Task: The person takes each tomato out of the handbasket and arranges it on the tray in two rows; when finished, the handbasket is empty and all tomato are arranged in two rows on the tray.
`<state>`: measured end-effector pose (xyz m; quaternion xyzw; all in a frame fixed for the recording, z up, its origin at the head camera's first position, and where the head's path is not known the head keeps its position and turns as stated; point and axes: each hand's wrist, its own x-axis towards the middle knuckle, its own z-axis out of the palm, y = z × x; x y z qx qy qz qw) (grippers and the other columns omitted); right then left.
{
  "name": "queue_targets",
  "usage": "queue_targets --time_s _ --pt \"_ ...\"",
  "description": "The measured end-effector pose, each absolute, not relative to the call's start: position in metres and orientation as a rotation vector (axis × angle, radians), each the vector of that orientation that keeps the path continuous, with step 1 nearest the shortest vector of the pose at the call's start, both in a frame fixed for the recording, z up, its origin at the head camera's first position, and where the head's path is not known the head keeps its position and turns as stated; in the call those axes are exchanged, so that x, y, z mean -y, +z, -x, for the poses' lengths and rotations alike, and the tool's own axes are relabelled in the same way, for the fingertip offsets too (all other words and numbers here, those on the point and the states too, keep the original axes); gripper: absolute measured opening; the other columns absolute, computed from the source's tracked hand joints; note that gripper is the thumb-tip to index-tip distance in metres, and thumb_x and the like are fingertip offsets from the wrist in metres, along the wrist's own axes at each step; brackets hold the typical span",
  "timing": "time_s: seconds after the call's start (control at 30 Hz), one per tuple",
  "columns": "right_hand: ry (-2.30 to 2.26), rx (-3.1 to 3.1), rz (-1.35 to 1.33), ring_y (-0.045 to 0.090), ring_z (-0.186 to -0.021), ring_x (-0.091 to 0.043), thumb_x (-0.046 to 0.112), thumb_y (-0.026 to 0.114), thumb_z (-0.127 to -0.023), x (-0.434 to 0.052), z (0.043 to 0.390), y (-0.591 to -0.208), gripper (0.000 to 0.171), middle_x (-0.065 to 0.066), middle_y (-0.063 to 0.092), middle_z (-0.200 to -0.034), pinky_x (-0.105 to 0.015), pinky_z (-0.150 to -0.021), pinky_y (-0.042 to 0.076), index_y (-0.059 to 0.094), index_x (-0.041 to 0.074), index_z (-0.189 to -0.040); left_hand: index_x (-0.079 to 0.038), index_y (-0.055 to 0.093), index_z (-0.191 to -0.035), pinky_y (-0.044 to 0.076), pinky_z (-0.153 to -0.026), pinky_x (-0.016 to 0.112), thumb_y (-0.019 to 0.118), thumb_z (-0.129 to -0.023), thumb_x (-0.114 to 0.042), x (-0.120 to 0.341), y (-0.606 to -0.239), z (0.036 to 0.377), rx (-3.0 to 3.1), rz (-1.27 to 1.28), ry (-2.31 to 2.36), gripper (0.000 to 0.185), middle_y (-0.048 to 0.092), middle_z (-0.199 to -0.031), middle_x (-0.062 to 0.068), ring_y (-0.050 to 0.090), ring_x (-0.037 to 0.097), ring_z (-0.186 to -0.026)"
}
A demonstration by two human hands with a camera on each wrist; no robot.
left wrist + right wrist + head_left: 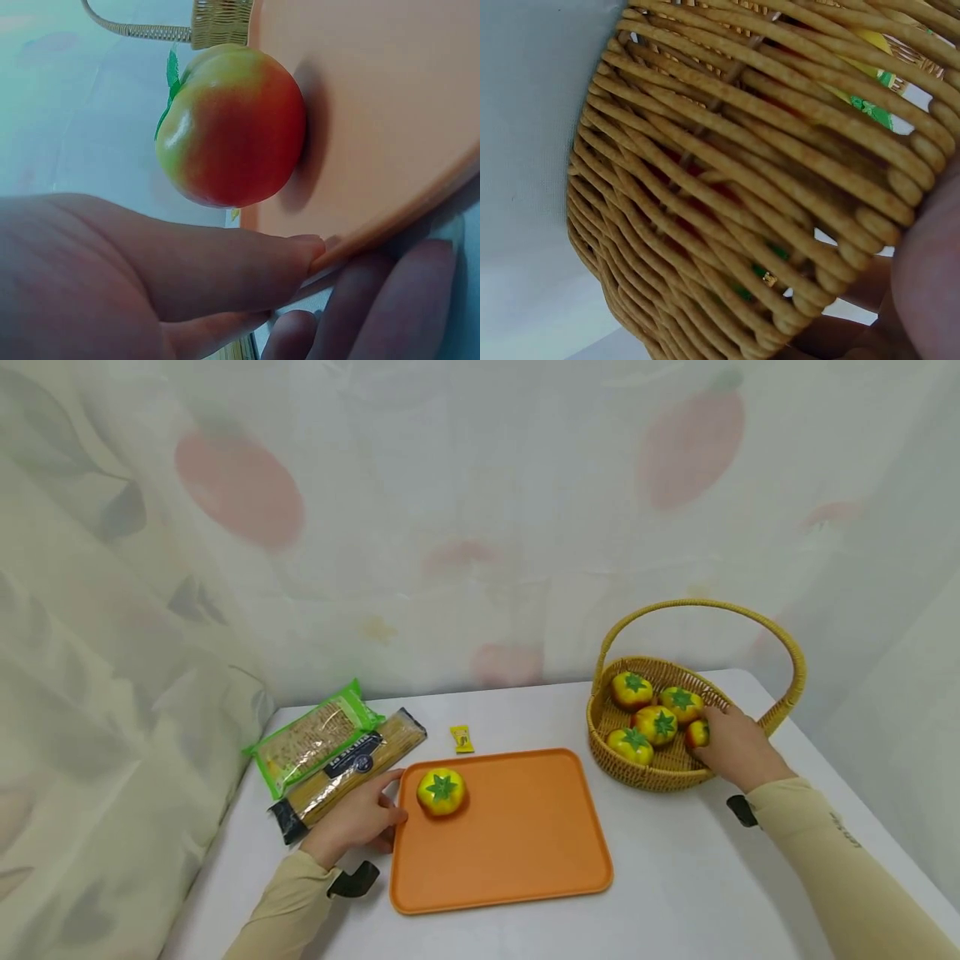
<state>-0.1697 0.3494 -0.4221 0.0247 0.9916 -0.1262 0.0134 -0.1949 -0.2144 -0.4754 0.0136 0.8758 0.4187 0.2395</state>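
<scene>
An orange tray [510,835] lies on the table with one yellow-red tomato [442,792] near its back left corner. My left hand [363,814] pinches the tray's left rim, the thumb [247,270] on the edge beside that tomato and the other fingers at the outer side. To the right stands a wicker basket [652,777] with several more tomatoes. My right hand [738,747] reaches over the basket's right rim and holds a tomato [697,734] there, partly covered by the fingers. In the right wrist view the basket's weave [727,172] hides most of those fingers.
Left of the tray lie a green-edged food packet [315,739] and a pack of spaghetti [360,768]. A small yellow wrapped sweet [462,739] is behind the tray. The basket's tall handle [701,603] arches above the tomatoes. A printed curtain [450,527] hangs behind the table.
</scene>
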Motion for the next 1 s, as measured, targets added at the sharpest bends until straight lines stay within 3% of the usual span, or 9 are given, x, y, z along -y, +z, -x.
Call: queue_targets --time_s 0.23,0.73,0.87,1.0 --pt "-0.376 -3.107 -0.066 0.061 -0.110 -0.066 0.010 0.071 -0.098 -0.348 0.171 -0.422 0.054 -0.048 0.059 -0.121 -0.074 -0.093 0.054 0.052 -0.023 -0.136 -0.015 0.042 -0.165 0.065 -0.062 0.038 0.074 -0.099 -0.011 0.214 -0.473 0.194 -2.398 -0.045 1.149 0.074 0.065 -0.104 0.014 0.071 0.024 -0.073" --pt "-0.293 -3.159 0.006 0.063 -0.103 -0.057 0.011 0.077 -0.092 -0.343 0.160 -0.400 0.053 -0.043 0.060 -0.117 -0.069 -0.087 0.055 0.057 -0.018 -0.133 -0.014 0.042 -0.165 0.065 -0.061 0.038 0.074 -0.099 -0.010 0.214 -0.472 0.193 -2.397 -0.052 1.153 0.074 0.065 -0.103 0.014 0.071 0.023 -0.072" --pt "-0.311 -3.171 0.024 0.063 -0.103 -0.057 0.013 0.077 -0.093 -0.341 0.155 -0.393 0.056 -0.045 0.056 -0.123 -0.069 -0.086 0.056 0.057 -0.017 -0.136 -0.014 0.042 -0.165 0.065 -0.061 0.038 0.074 -0.099 -0.010 0.215 -0.473 0.194 -2.396 -0.051 1.153 0.073 0.065 -0.103 0.014 0.071 0.024 -0.072" --pt "-0.414 -3.147 0.040 0.062 -0.112 -0.058 0.018 0.077 -0.096 -0.336 0.151 -0.386 0.062 -0.046 0.050 -0.136 -0.071 -0.092 0.055 0.053 -0.012 -0.145 -0.015 0.042 -0.165 0.065 -0.061 0.038 0.074 -0.099 -0.010 0.214 -0.473 0.194 -2.398 -0.050 1.148 0.073 0.065 -0.103 0.014 0.071 0.024 -0.073"
